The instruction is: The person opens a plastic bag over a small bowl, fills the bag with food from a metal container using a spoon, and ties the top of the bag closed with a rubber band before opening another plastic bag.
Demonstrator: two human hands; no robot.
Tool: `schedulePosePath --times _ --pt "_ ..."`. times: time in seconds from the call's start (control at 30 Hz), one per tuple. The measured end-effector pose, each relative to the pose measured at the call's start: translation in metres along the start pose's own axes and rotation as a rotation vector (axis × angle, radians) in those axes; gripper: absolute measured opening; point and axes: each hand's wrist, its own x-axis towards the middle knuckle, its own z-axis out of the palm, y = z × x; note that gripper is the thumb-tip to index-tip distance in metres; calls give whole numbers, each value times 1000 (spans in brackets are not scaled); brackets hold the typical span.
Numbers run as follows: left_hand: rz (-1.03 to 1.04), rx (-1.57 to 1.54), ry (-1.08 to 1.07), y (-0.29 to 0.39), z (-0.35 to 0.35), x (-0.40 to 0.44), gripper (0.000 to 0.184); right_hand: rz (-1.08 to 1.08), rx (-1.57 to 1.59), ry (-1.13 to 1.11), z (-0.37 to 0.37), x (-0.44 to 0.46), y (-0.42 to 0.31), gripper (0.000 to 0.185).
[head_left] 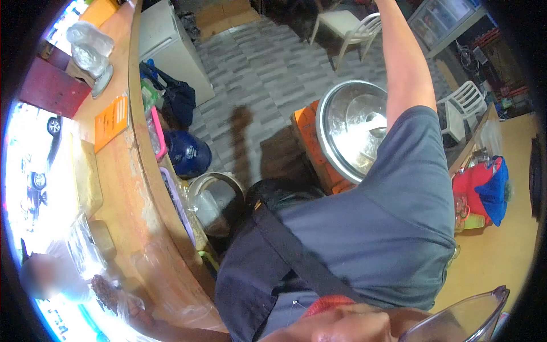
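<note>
My right arm, in a grey short sleeve, reaches up past the top edge of the view, and its hand is out of frame. At the lower left, my left hand [132,306] is over the wooden counter [139,199], its fingers blurred and seemingly closed around something unclear. A dark brown, crumbly-looking clump [105,290] and clear plastic are beside it. A large round metal lid or tray [347,128] lies on an orange crate [310,122] under my raised arm.
Across the counter is a person [68,279]. A bucket [216,199], a blue container [188,153] and a white cabinet [176,48] stand along the counter's inner side. White plastic chairs [342,25] are farther off. Red and blue cloth [484,185] lies on the right table [515,245].
</note>
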Motion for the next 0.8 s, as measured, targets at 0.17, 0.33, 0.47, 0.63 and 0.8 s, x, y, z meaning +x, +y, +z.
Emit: schedulePosePath --times 0.17,0.33,0.47,0.63,0.8 --pt "6 21 -5 0 0 3 34 -82 313 -116 15 -84 -9 16" --pt "-2 22 -18 -3 3 5 34 -160 177 -165 77 -217 18 17" --pt "-2 25 -38 0 10 9 34 -241 146 -182 98 -310 28 14" --pt "20 24 -44 6 19 17 34 -257 59 -170 120 -376 44 13" --pt "45 21 -62 16 26 28 34 -211 13 -168 125 -403 46 14"
